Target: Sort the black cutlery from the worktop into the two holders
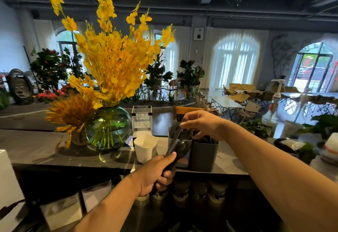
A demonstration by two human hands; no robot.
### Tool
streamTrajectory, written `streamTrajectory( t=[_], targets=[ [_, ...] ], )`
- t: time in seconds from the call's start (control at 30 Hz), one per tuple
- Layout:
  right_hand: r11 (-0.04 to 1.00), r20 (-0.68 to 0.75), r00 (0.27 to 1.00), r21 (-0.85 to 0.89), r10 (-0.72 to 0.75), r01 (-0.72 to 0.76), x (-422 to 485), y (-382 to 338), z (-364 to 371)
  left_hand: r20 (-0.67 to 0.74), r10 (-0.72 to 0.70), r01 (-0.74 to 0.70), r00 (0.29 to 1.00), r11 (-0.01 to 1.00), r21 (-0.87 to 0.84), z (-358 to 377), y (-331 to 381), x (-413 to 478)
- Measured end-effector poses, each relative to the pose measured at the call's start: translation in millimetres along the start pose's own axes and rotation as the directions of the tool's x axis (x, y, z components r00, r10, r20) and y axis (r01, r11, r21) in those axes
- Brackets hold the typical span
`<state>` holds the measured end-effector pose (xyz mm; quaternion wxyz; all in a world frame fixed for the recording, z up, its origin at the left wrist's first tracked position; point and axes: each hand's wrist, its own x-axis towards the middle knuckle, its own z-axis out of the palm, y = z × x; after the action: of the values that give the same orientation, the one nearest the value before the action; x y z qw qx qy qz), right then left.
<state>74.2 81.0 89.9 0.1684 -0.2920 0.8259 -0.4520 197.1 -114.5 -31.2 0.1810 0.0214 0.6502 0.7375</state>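
Observation:
My left hand grips a bunch of black cutlery by the handles, its spoon and fork heads fanning up and to the right. My right hand reaches over the bunch and pinches the top of one black piece at its upper end. Right behind stands a dark grey square holder with black cutlery in it. A lighter holder stands just left of it, mostly hidden by the bunch.
A white paper cup stands left of the holders on the dark worktop. Further left are a green glass vase of yellow flowers and a clear acrylic sign box. A pump bottle stands at right.

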Motion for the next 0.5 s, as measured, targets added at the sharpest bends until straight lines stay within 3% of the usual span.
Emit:
streamTrajectory(
  t=[0.1, 0.2, 0.27, 0.37, 0.5],
  targets=[
    [0.981, -0.161, 0.986, 0.182, -0.046, 0.075, 7.3, 2.2, -4.8, -0.007, 0.012, -0.012, 1.0, 1.0, -0.024, -5.6, -2.5, 3.6],
    [0.928, -0.498, 0.867, 0.329, 0.013, 0.175, 17.1, 1.5, -20.2, -0.055, 0.002, -0.004, 0.999, 0.999, -0.046, -11.7, -11.2, 6.4],
    [0.971, -0.622, 0.783, 0.181, -0.008, 0.154, 26.5, 7.5, -25.4, -0.098, -0.004, -0.003, 0.995, 0.998, -0.068, -17.2, -17.1, 9.0],
    [0.994, -0.59, 0.801, -0.097, -0.1, 0.052, 38.7, 26.5, -15.6, -0.129, -0.01, -0.004, 0.992, 0.993, -0.115, -22.3, -18.5, 13.2],
    [0.955, -0.576, 0.803, -0.296, -0.155, -0.027, 49.4, 48.1, 0.8, -0.088, 0.024, -0.04, 0.996, 0.983, -0.181, -26.5, -17.3, 17.7]
  ],
)
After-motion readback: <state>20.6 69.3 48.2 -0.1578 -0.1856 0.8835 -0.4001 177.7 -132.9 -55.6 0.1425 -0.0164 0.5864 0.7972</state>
